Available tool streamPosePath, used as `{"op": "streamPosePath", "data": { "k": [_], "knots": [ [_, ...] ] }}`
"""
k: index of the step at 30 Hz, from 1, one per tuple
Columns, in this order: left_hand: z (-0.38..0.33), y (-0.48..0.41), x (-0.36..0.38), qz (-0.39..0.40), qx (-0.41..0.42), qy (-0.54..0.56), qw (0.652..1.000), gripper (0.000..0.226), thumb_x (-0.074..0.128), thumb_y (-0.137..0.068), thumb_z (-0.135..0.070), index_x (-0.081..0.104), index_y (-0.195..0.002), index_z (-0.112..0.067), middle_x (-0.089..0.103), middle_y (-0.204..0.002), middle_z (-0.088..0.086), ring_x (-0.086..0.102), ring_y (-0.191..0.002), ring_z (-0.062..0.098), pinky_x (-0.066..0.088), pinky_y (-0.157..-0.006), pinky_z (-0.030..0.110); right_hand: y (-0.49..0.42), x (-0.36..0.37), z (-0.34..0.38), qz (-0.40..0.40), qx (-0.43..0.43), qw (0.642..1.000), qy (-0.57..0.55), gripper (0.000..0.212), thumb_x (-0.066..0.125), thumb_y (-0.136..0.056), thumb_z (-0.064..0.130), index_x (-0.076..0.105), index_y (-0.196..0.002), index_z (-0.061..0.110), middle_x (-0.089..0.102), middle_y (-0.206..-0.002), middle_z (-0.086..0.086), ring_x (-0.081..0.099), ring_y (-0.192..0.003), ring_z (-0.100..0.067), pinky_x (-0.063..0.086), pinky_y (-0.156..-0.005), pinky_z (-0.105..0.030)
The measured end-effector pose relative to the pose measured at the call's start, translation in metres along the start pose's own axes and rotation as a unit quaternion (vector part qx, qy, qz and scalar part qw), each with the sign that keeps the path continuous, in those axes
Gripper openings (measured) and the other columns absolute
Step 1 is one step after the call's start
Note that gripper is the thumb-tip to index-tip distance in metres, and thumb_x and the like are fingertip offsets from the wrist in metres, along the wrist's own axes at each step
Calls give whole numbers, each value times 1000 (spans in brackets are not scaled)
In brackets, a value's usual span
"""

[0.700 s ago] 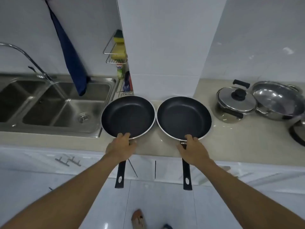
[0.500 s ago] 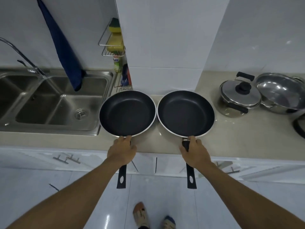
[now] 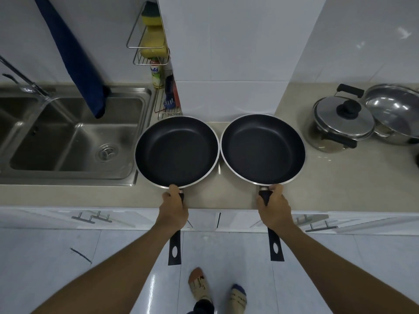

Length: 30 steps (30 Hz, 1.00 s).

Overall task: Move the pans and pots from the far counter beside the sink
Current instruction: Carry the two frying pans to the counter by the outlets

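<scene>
Two black non-stick frying pans sit side by side on the beige counter [image 3: 340, 177], just right of the steel sink [image 3: 74, 137]. My left hand [image 3: 173, 210] is closed around the handle of the left pan [image 3: 176, 151], close to its rim. My right hand [image 3: 274, 208] grips the handle of the right pan [image 3: 263, 149] the same way. Both handles stick out over the counter's front edge. Farther right stand a lidded steel pot [image 3: 342, 123] with black handles and an open steel pot [image 3: 396, 112].
A white tiled pillar [image 3: 226, 53] rises behind the pans. A wire rack [image 3: 149, 41] with sponges and a bottle hangs beside it. A blue cloth [image 3: 74, 57] hangs over the sink. A tap [image 3: 20, 78] is at the left. White cabinets and my feet are below.
Both hands slid back from the pan rims and closed around the handles. The view shifted slightly, and the pans lie a little farther from the counter's front edge.
</scene>
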<state>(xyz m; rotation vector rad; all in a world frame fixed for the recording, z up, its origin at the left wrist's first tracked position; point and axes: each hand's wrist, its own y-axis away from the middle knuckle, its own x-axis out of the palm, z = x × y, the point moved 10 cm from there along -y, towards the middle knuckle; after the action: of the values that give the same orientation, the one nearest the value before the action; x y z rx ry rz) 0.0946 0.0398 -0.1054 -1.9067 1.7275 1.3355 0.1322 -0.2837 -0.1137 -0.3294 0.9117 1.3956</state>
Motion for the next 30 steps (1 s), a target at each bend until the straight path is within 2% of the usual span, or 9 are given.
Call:
{"op": "streamPosePath", "data": {
  "k": [4, 6, 9, 12, 15, 23, 30],
  "knots": [
    [10, -5, 0, -14, -46, 82, 995, 34, 58, -94, -12, 29, -110, -16, 52, -106, 13, 62, -91, 32, 58, -77, 43, 0, 6, -10, -5, 59, 996, -60, 35, 59, -95, 28, 31, -112, 17, 61, -97, -15, 66, -80, -36, 57, -76, -47],
    [15, -5, 1, -18, -72, 115, 991, 35, 57, -96, -22, 27, -113, -18, 57, -105, 13, 64, -91, 34, 59, -81, 50, -2, 10, -15, 5, 81, 995, -50, 38, 56, -96, 34, 36, -118, 11, 62, -98, -16, 66, -83, -38, 57, -79, -51],
    [26, -4, 4, -24, -113, 124, 985, 35, 52, -98, -37, 29, -114, -16, 62, -102, 16, 67, -89, 37, 58, -82, 52, -5, 14, -19, 15, 97, 995, -32, 42, 53, -96, 43, 42, -117, 8, 64, -94, -16, 66, -83, -38, 56, -79, -49],
    [30, -4, 6, -34, -116, 78, 990, 39, 45, -100, -39, 37, -121, -7, 63, -106, 17, 64, -94, 37, 52, -78, 43, -6, 11, -21, -9, 85, 996, -27, 44, 52, -96, 46, 47, -116, 8, 62, -89, -11, 59, -79, -32, 48, -73, -39],
    [29, -1, 0, -59, -85, 53, 993, 35, 43, -101, -36, 42, -118, -6, 63, -102, 17, 64, -94, 36, 49, -74, 42, -5, 4, -23, -40, 68, 997, -28, 41, 54, -95, 46, 53, -113, 9, 60, -86, -7, 53, -76, -28, 40, -71, -34],
    [31, 9, -28, -100, -78, 30, 991, 36, 49, -99, -38, 49, -111, -5, 61, -97, 15, 55, -81, 27, 43, -70, 38, 6, -2, -24, -44, 43, 997, -47, 31, 57, -95, 43, 57, -105, 13, 62, -85, -4, 58, -80, -26, 43, -73, -34],
    [59, 47, -41, -143, -110, 58, 982, 35, 50, -99, -39, 52, -106, -5, 65, -93, 15, 64, -91, 36, 51, -77, 42, 15, -13, 3, -37, -28, 998, -53, 26, 58, -95, 42, 57, -100, 17, 62, -80, 0, 57, -73, -21, 46, -71, -34]
  ]
}}
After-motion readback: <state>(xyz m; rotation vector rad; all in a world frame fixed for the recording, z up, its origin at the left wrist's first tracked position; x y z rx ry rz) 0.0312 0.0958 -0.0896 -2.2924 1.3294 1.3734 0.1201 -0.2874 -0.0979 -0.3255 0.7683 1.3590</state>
